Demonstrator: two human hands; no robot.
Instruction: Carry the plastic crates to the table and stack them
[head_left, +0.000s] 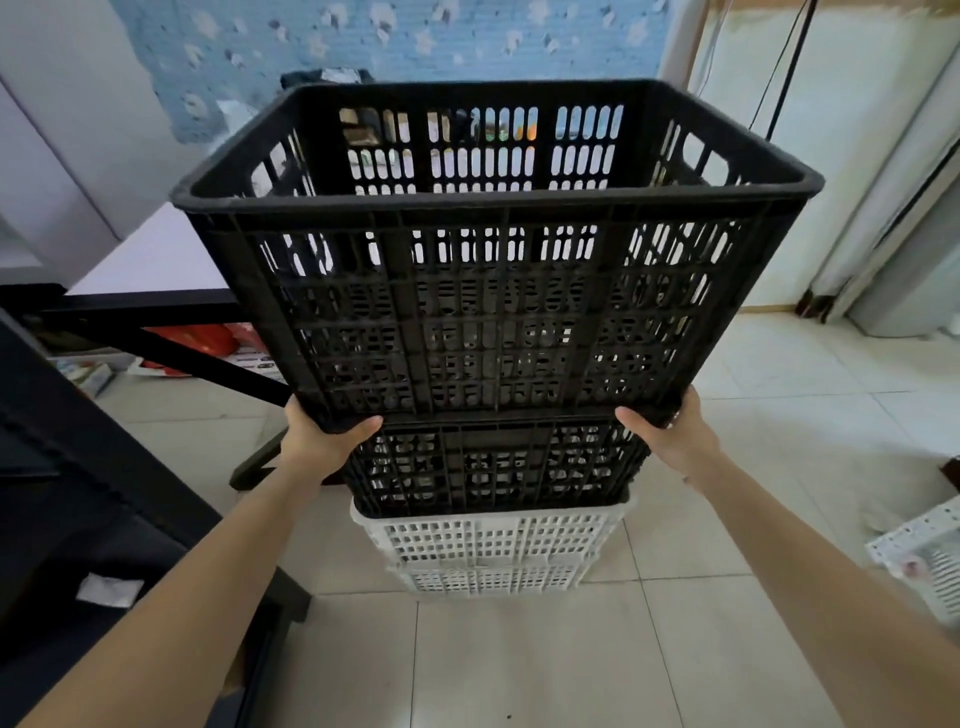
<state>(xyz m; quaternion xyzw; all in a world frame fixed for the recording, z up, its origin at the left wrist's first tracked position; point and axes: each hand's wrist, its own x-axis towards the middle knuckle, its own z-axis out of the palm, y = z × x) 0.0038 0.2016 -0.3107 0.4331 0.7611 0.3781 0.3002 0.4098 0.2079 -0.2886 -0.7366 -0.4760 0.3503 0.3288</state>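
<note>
From the head view, you have the upper black crate (493, 312) between both hands, low down at its near bottom corners. Your left grip (322, 436) is closed round the left corner, thumb laid along the bottom edge and fingers hidden under the base. Your right grip (670, 431) clamps the right corner the same way, with only the thumb and the back of the hand showing. The crate leans, its open top tipped toward the far wall. It sits directly over the lower black crate (493, 467), which rests on a white crate (493, 551) standing on the floor (519, 665). Whether the upper base is clear of the one beneath, I cannot tell.

The main risk is the hold itself. You are gripping at the bottom of a tall, wide crate, so most of its bulk is above your hands and it could tip away from you or roll out of your thumbs as you turn.

If the base is nested in the lower crate, pulling up at an angle may drag that crate along and topple the pile.

The tabletop (150, 260) lies to the left and farther off, with a dark slanting brace (208, 358) below it. Swinging left with your view blocked by the crate wall, you could clip the table edge or that brace. Another white crate (919, 561) sits on the floor at the near right, something to trip over if you step back.
</note>
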